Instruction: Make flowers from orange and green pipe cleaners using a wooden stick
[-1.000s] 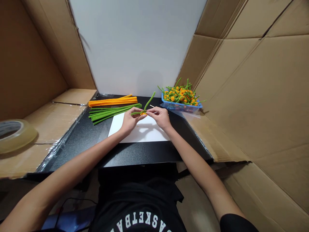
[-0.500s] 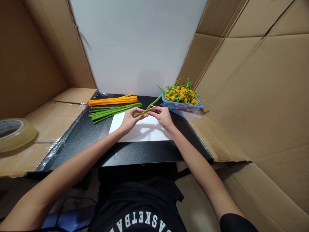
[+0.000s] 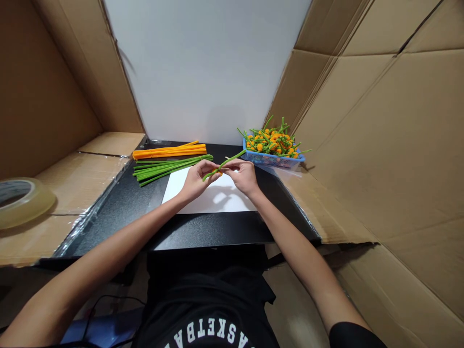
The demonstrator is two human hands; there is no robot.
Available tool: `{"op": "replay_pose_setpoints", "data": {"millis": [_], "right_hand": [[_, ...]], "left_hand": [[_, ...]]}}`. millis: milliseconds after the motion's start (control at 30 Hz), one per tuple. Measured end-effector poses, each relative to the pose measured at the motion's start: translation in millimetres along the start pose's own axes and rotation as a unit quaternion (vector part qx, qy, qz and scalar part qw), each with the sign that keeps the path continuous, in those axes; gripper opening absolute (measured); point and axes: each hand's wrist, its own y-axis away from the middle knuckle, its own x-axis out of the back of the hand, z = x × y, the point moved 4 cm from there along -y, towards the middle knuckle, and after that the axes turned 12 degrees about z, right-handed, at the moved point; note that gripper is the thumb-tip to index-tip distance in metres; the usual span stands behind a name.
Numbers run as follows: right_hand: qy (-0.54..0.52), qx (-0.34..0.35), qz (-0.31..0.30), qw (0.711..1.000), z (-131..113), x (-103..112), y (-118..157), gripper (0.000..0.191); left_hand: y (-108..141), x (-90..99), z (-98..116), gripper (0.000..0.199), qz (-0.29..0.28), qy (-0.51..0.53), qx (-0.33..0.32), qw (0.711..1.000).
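Above the white sheet [image 3: 203,199], a green fuzzy stem [image 3: 232,158] slants up to the right, with a small orange piece [image 3: 221,173] at its lower part. My left hand [image 3: 197,180] pinches the green stem from the left. My right hand [image 3: 243,176] is closed at the orange piece, fingertips almost touching those of the left. A thin pale stick tip shows just above the right fingers. How the green and orange parts join is hidden by the fingers.
Orange stems [image 3: 170,152] and green stems [image 3: 163,169] lie at the back left. A blue basket [image 3: 270,159] of orange and green pieces stands back right. A tape roll [image 3: 43,200] rests far left; cardboard walls flank both sides.
The green stem has tilted lower, its upper end further right and its lower end further down. Both hands have turned slightly and keep their pinch.
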Motion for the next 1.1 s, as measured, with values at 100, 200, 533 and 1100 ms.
{"op": "replay_pose_setpoints", "data": {"millis": [100, 200, 533, 1100], "right_hand": [[0.006, 0.008, 0.006, 1.000, -1.3, 0.2, 0.6, 0.029], [0.017, 0.001, 0.010, 1.000, -1.6, 0.0, 0.2, 0.032], [-0.016, -0.018, 0.002, 1.000, 2.3, -3.4, 1.1, 0.028], [-0.216, -0.256, 0.016, 0.942, 22.0, -14.9, 7.4, 0.038]], "left_hand": [[1.8, -0.1, 4.4, 0.039, 0.010, -0.011, -0.020, 1.000], [2.4, -0.5, 4.6, 0.037, 0.012, -0.013, -0.036, 0.999], [-2.1, 1.4, -7.3, 0.037, 0.067, 0.046, 0.038, 0.996], [-2.8, 2.8, -3.9, 0.035, 0.067, 0.002, -0.022, 0.998]]}}
